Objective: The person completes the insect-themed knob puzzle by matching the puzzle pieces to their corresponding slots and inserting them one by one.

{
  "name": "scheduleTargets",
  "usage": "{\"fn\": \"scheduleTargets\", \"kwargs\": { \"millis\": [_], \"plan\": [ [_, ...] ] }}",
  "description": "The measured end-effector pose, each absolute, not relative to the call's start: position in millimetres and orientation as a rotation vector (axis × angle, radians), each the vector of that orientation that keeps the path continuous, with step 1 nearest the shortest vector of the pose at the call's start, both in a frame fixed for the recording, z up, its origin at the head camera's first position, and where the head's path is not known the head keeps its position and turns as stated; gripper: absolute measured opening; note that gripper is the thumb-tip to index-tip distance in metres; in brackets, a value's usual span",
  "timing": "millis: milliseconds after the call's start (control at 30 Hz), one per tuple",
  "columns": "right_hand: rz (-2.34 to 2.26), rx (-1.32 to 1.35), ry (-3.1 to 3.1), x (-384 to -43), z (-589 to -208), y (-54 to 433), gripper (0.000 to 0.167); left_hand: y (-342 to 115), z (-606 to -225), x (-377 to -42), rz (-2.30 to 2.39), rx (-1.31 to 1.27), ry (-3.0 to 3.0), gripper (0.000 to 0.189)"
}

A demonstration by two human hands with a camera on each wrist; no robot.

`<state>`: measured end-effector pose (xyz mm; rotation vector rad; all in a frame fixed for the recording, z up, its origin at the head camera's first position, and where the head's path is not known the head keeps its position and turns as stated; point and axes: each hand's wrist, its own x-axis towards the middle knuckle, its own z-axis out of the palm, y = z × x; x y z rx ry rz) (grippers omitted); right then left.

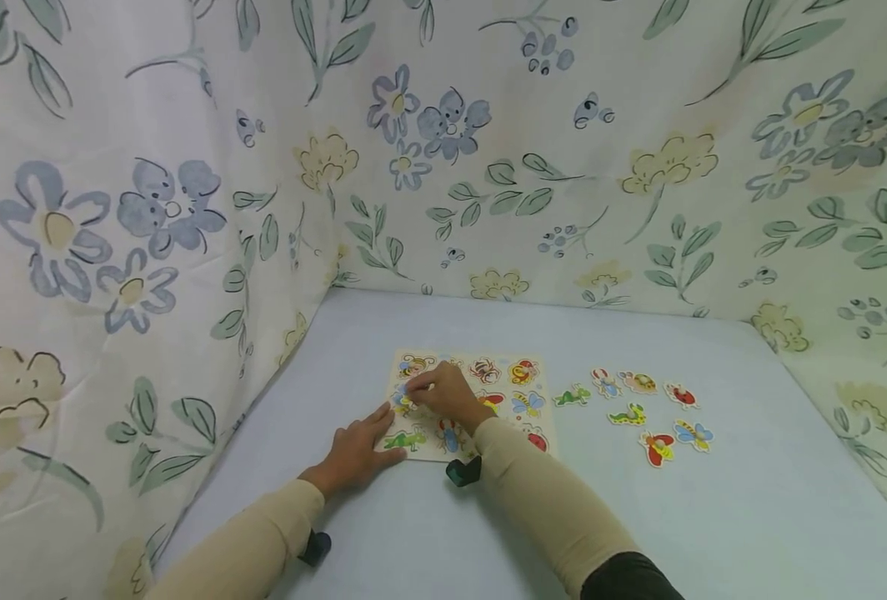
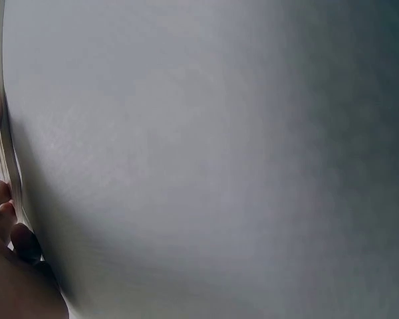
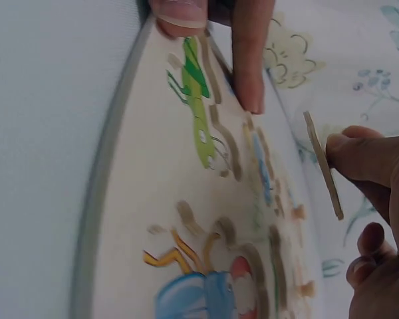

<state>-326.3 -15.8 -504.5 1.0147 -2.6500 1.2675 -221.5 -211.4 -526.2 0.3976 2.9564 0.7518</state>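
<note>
A pale wooden puzzle board (image 1: 428, 423) with painted insects in cut-out recesses lies flat on the table. My left hand (image 1: 355, 454) rests at its lower left corner, thumb along the near edge and fingers along the left side. Over the left part of the board, my right hand (image 1: 447, 393) pinches a thin wooden puzzle piece (image 3: 324, 166) between thumb and fingers. The right wrist view has this piece edge-on, just above the board, its picture hidden. A green grasshopper picture (image 3: 198, 109) and a blue beetle picture (image 3: 193, 296) show on the board there.
Right of the board lie several loose insect pieces, among them a green grasshopper (image 1: 572, 395), a ladybird (image 1: 682, 395), a caterpillar (image 1: 627, 415), a red-winged bee (image 1: 657, 448) and a blue-winged dragonfly (image 1: 694, 435). Flower-printed curtains (image 1: 458, 233) enclose the white table (image 1: 751, 500).
</note>
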Motion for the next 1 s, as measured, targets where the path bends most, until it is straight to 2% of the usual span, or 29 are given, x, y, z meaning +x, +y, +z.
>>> {"fn": "scheduleTargets", "kwargs": {
  "millis": [333,1000],
  "plan": [
    [1.347,0.846,-2.806,-325,-514,-26,0.008,-213,-528,-223,0.761,0.39,2.947,0.081],
    [1.297,0.834,-2.773,-328,-534,-34,0.006,-213,-529,-222,0.781,0.39,2.95,0.081]
  ]
}}
